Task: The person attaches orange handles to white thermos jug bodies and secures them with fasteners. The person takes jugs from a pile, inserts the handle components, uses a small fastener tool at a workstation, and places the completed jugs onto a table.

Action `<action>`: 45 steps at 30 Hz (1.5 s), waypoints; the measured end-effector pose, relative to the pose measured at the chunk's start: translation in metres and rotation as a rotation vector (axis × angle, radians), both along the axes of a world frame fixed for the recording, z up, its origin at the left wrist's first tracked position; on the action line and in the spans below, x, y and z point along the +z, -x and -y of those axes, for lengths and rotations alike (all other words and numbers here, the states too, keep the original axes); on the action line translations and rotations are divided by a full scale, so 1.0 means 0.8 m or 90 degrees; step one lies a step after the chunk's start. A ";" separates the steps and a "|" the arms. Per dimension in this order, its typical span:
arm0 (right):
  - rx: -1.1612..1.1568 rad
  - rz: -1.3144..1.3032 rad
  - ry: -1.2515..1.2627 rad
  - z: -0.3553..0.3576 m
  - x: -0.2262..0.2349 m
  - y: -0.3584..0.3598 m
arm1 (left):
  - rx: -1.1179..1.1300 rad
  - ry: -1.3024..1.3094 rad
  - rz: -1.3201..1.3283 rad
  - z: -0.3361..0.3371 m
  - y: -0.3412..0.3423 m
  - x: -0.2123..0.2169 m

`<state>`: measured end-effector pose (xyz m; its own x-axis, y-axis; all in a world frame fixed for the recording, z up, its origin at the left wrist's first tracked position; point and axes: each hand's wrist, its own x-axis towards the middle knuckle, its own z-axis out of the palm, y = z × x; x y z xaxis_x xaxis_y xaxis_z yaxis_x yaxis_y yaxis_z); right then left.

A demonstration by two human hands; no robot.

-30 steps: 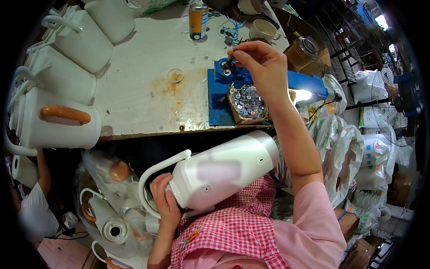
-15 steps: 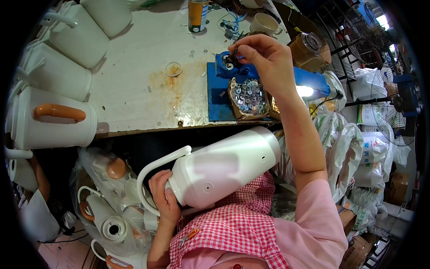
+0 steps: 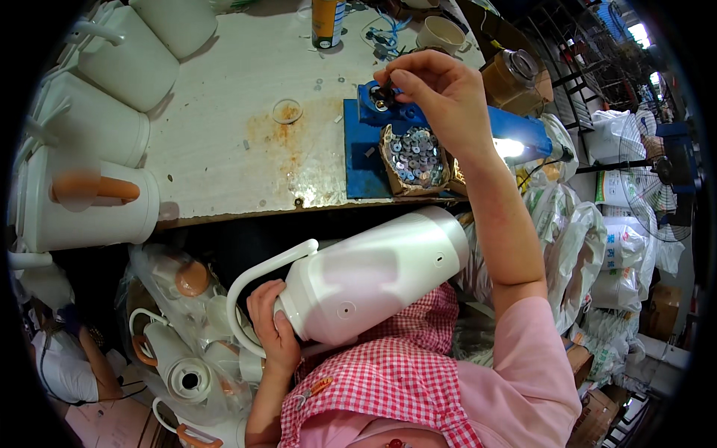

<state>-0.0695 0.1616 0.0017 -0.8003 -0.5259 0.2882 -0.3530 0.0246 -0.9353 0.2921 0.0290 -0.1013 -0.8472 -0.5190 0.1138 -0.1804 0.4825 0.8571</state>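
A white thermos jug [image 3: 381,276] with a curved white handle [image 3: 258,272] lies tilted across my lap, below the table edge. My left hand [image 3: 272,321] is closed round its end near the handle. Two small round holes show on the jug's side. Up over the table, my right hand [image 3: 437,93] pinches a small dark part [image 3: 385,95] between thumb and fingers. It is at the head of a blue bench machine [image 3: 373,112]. The exact shape of that part cannot be made out. Nearest below this hand is a cut-down carton [image 3: 387,160] of metal washers [image 3: 417,157].
White jugs [image 3: 112,198] stand along the table's left side. A can [image 3: 326,22], blue cord [image 3: 390,37] and a cup [image 3: 442,36] are at the back. More jugs [image 3: 190,379] in plastic wrap fill the lower left. A fan [image 3: 650,168] and white sacks [image 3: 620,246] are right.
My right hand remains at the blue machine with its fingers slightly shifted. The jug and my left hand stay nearly still. Another person's arm shows more at the lower left.
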 end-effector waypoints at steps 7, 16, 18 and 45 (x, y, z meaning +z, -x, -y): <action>-0.095 -0.037 0.103 -0.019 -0.012 -0.023 | 0.080 -0.016 0.044 -0.006 -0.004 0.002; -0.069 -0.115 -0.434 -0.092 -0.096 -0.033 | -0.143 0.212 0.047 0.090 0.044 0.131; -0.051 -0.263 -0.500 -0.068 -0.108 -0.032 | -0.156 0.259 0.050 0.084 0.052 0.129; -0.131 -0.567 0.004 -0.003 0.009 0.006 | -0.101 0.056 -0.021 0.060 0.088 0.070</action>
<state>-0.0742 0.1637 0.0085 -0.3586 -0.3932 0.8466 -0.9334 0.1629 -0.3197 0.2216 -0.0188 -0.0457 -0.9127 -0.3659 0.1818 -0.0689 0.5765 0.8142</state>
